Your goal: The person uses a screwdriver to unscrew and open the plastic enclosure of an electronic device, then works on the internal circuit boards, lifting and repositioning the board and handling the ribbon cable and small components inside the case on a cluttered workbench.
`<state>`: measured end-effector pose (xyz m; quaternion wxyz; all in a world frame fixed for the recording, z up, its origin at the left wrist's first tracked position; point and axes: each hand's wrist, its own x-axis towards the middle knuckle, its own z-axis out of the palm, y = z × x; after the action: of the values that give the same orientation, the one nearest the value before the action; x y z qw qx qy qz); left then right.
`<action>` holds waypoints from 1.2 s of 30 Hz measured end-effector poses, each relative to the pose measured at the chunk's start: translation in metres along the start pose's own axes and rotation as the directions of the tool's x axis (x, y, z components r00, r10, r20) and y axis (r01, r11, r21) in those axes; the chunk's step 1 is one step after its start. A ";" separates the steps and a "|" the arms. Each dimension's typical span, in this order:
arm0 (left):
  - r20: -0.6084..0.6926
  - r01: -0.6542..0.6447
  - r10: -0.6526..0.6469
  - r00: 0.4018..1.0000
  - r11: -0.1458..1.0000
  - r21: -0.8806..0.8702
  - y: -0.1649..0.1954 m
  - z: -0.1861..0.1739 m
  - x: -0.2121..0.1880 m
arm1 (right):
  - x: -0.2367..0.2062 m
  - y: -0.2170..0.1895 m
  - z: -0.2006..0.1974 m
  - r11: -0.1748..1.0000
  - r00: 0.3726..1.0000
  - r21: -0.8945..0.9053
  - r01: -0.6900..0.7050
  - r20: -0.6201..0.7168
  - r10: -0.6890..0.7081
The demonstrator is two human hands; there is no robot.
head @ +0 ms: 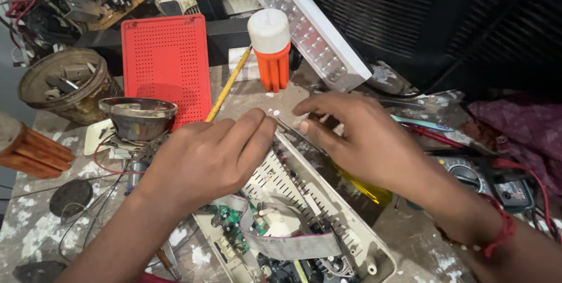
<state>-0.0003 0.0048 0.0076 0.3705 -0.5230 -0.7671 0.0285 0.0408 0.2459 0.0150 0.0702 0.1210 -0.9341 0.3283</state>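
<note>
Soft, even light from above, faint shadows, sharp centre, slight wide-angle bending at the edges, dark upper right.

Two bare hands are working here: one left hand [213, 154] and one right hand [366, 136]. One open cream plastic device casing [328, 201] is lying under them, showing one green circuit board [228, 218] and one grey ribbon cable [290, 245]. One red perforated plastic panel [167, 63], one white LED lamp bar [310, 22], one orange-and-white cylindrical lamp [271, 46], one round rusty tin [67, 84], one yellow-handled tool [228, 84] and one multimeter [486, 180] are sitting around.
</note>
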 end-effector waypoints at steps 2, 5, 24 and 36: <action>-0.004 -0.010 0.010 1.000 1.000 0.000 0.000 0.001 0.001 | 0.005 0.001 0.004 0.987 0.991 0.100 0.126 -0.050 -0.121; -0.019 -0.029 0.028 0.999 1.000 -0.013 0.000 0.002 0.002 | 0.009 0.003 0.010 0.960 0.972 0.150 0.236 -0.054 -0.231; -0.107 -0.002 -0.016 0.994 0.986 -0.164 -0.002 0.007 -0.003 | 0.012 0.002 0.006 0.868 0.891 -0.225 0.443 0.001 -0.455; -0.107 0.002 -0.024 0.994 0.980 -0.201 -0.002 0.004 -0.003 | 0.017 0.012 0.008 0.969 0.972 0.071 0.235 -0.034 -0.233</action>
<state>-0.0037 0.0032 0.0041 0.3572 -0.5536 -0.7480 -0.0799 0.0208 0.2467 0.0051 0.1157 0.2288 -0.8995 0.3539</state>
